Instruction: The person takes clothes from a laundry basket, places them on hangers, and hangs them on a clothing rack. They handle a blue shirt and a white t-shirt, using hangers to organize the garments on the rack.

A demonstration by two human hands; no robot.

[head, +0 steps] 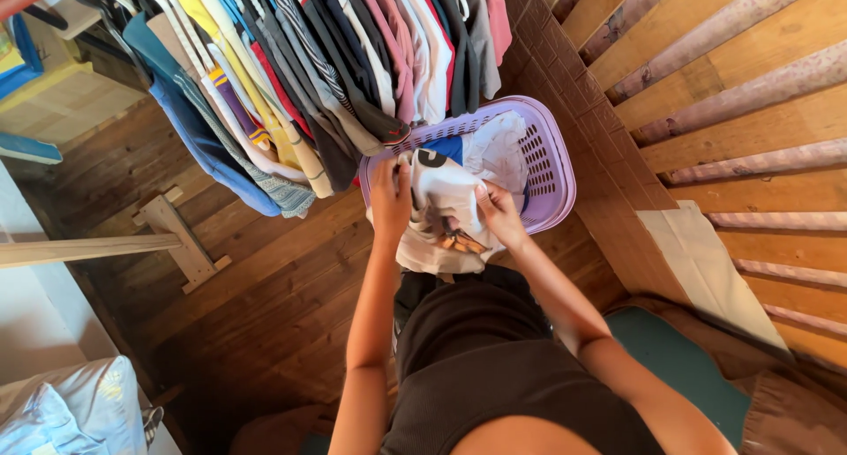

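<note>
Dark wooden floor (265, 305) lies under us, with a rack of hanging clothes (309, 67) at the upper left, already full. Our left hand (391, 199) and right hand (499, 213) both pinch a white printed garment (441, 208), lifted above the lilac laundry basket (551, 168); more laundry remains inside. A brick wall (609, 173) stands close on the right.

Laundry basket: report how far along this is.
Done: many garments already hang in a row above the floor. In hand: the left hand and right hand both grip a white printed garment over the lilac laundry basket. Left: more white and blue clothes lie inside it.
</note>
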